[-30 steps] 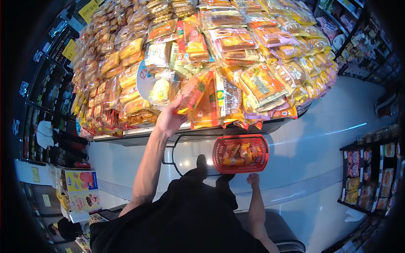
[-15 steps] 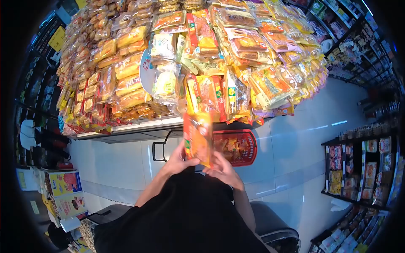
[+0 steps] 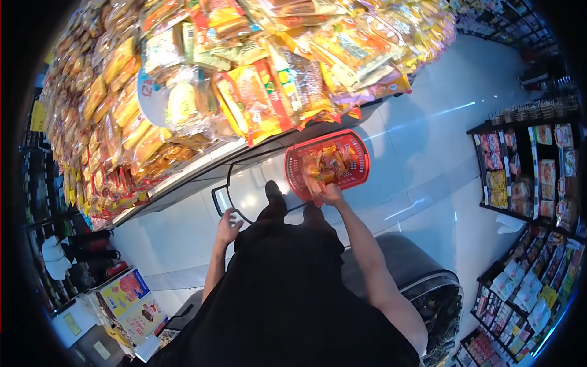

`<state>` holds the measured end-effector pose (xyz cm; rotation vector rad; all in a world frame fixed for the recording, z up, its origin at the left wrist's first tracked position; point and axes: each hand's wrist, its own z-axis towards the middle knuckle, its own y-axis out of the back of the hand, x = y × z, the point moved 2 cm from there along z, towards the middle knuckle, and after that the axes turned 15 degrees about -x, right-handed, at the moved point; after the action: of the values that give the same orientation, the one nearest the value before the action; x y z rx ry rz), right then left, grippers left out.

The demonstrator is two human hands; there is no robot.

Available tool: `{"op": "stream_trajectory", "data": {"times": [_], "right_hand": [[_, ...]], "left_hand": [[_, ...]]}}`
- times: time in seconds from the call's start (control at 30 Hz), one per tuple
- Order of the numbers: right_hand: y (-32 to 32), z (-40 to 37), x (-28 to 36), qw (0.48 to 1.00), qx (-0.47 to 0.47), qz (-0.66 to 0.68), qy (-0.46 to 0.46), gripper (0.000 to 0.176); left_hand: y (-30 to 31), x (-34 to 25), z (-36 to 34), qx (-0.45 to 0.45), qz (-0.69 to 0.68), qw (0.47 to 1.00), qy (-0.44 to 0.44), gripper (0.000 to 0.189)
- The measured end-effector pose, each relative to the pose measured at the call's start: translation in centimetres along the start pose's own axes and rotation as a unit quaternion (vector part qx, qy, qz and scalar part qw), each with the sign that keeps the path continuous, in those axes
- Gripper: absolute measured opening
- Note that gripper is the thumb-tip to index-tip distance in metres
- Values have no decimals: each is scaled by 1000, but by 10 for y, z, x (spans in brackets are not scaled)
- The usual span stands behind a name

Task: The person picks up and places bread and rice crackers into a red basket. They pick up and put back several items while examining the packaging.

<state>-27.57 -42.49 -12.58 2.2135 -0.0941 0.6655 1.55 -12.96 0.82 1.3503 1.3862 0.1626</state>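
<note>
At the near rim of a red shopping basket [image 3: 365, 160], my right hand [image 3: 332, 196] grips an orange snack packet [image 3: 314, 183], which overlaps the packets inside [image 3: 333, 160]. The basket stands on the floor beside the display, its long black handle [image 3: 230, 175] stretched out to the left. Close below the handle's grip end is my left hand [image 3: 228, 228], empty, with loosely curled fingers held apart. Ahead, a red and yellow packet [image 3: 251, 101] lies at the front edge of the heaped display.
The display of bagged bread and snacks [image 3: 128, 79] fills the upper left, with a round price sign [image 3: 150, 98] among them. Shelves of packaged goods [image 3: 529, 165] line the right. Behind me on the right is a dark rounded bin-like object [image 3: 397, 263]. Cartons [image 3: 128, 300] stand lower left.
The packet, held in both hands before, has gone down to the basket in my right hand. My left hand has let go and moved left near the handle. The view has tilted down and turned.
</note>
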Motion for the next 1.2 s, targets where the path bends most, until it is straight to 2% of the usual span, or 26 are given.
{"op": "stream_trajectory", "data": {"times": [0.07,0.1,0.17,0.23,0.27,0.3,0.33,0.37,0.4,0.47,0.53,0.57,0.6,0.67,0.73,0.77,0.8,0.87,0.93,1.0,1.03,1.07,1.13,1.17,1.2], "right_hand": [[-35,29,-44,987,2,42,-156,54],[-33,32,-51,986,5,47,-159,54],[-22,42,-62,974,-123,59,-182,54],[-65,89,-111,983,-122,-17,-139,54],[-60,98,-116,977,-141,7,-162,53],[-51,97,-121,970,-157,28,-184,52],[-44,94,-128,973,-115,56,-190,50],[-33,100,-134,975,-79,81,-190,48],[-50,109,-151,957,-182,74,-214,44],[-7,88,-127,972,-197,66,-106,41],[-10,85,-126,963,-188,122,-149,26],[-45,92,-148,943,-303,122,55,13],[-68,102,-163,872,-400,119,256,12],[-39,90,-137,785,-420,-22,454,14],[-41,78,-118,819,-322,134,455,12],[-26,69,-90,907,-205,222,293,11],[-10,49,-62,945,-79,296,111,12],[18,18,-10,970,-128,100,182,7],[47,-7,33,966,-73,124,215,11],[83,-37,85,954,-42,127,269,17],[98,-47,105,942,4,108,318,23],[120,-57,131,942,-4,104,320,23],[161,-86,188,905,39,41,421,21],[177,-93,212,906,33,34,421,21],[192,-100,237,880,-1,49,473,21]], "left_hand": [[5,33,-18,16,71,991,108,57],[7,55,-28,19,78,989,125,56],[10,101,-54,28,83,979,184,56],[17,141,-90,47,118,959,252,56],[21,152,-94,54,150,947,280,55],[28,133,-102,55,119,943,306,54],[35,115,-117,54,84,937,335,54],[39,137,-125,50,73,935,343,53],[36,158,-128,42,53,935,348,53],[34,129,-120,16,107,934,340,52],[20,112,-107,-61,57,954,287,49],[17,92,-101,-78,34,957,276,48],[14,71,-97,-93,12,960,264,46],[7,57,-88,-106,-10,962,250,43],[0,48,-83,-116,3,962,247,41],[-3,40,-79,-143,14,963,230,35],[-8,43,-75,-145,2,962,231,35],[-18,57,-65,-177,-20,961,212,25],[-16,44,-64,-204,-31,958,200,22],[-12,42,-60,-249,43,942,222,26],[-12,47,-58,-250,46,938,237,32],[-13,52,-54,-250,39,939,232,32],[-16,70,-55,-266,54,916,295,36],[-22,83,-53,-270,25,902,336,38],[-29,94,-51,-269,16,904,332,38]]}}
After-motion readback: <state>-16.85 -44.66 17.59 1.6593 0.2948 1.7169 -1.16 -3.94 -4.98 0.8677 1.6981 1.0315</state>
